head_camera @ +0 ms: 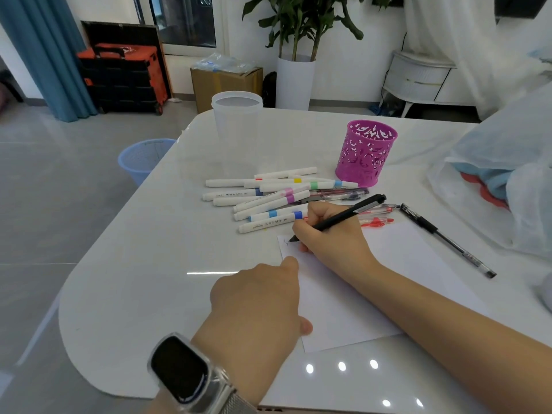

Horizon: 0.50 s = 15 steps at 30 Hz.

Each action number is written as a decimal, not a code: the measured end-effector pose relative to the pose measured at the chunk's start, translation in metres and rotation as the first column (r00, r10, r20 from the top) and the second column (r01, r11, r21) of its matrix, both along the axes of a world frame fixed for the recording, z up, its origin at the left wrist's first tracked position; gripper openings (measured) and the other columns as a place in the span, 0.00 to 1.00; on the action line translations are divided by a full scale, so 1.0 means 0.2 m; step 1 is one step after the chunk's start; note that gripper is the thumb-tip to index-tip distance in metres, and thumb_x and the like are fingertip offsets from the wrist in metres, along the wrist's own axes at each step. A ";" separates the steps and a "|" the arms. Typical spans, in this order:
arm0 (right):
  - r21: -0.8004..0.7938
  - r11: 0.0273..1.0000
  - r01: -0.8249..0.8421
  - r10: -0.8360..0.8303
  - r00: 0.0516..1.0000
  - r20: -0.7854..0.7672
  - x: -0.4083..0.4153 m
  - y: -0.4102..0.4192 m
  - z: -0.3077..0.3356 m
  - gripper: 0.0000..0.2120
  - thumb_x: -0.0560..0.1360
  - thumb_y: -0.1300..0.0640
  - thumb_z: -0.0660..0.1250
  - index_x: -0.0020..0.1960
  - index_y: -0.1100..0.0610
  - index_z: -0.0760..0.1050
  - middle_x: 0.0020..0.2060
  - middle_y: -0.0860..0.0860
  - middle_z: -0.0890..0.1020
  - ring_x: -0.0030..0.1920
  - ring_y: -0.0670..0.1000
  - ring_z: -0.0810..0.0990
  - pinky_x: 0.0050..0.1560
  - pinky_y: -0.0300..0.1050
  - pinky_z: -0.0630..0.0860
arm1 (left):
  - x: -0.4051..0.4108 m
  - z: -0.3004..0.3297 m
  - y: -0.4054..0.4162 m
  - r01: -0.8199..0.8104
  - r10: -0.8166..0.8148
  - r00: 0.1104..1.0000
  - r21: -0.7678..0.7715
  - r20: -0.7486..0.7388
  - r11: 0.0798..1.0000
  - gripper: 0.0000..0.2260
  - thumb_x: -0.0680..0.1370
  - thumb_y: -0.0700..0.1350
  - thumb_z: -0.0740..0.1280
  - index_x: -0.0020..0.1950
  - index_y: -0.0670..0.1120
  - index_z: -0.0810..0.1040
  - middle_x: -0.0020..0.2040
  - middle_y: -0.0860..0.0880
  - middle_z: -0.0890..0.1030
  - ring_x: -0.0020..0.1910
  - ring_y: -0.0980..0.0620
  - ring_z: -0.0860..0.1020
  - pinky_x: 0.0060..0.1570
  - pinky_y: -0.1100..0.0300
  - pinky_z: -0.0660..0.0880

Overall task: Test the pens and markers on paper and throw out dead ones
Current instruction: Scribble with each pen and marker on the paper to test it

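Markers (loose pile) crowd right hand.

Glossy white table, matt paper sheet, perforated purple plastic pen cup.

- Black pen: tilted, tip on the paper's far-left corner beside a small scribble.
- White paper: flat near the counter's near edge.
- White markers with coloured bands: loose pile mid-counter.
- Second black pen: lying right of the paper.
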State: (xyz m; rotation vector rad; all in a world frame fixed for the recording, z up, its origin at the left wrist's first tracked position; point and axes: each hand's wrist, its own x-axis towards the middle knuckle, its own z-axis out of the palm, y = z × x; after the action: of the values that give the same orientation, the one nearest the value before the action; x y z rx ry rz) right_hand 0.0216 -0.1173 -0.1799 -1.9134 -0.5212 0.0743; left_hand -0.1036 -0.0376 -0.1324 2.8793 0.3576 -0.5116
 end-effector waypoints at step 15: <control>0.191 0.973 0.128 -0.072 0.958 -0.276 0.02 -0.05 0.10 0.16 0.75 0.57 0.66 0.30 0.58 0.69 0.23 0.53 0.76 0.20 0.46 0.70 0.21 0.35 0.65 | 0.00 -0.01 0.02 0.005 -0.005 1.000 -0.028 0.016 1.000 0.29 0.74 0.60 0.65 0.71 0.58 0.57 0.60 0.53 0.73 0.58 0.49 0.74 0.47 0.58 0.68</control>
State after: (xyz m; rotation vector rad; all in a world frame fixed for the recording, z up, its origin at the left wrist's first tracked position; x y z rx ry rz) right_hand 0.0253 -0.1269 -0.1605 -1.6887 -0.2380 0.2021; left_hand -0.1043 -0.0332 -0.1337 2.8559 0.3383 -0.4908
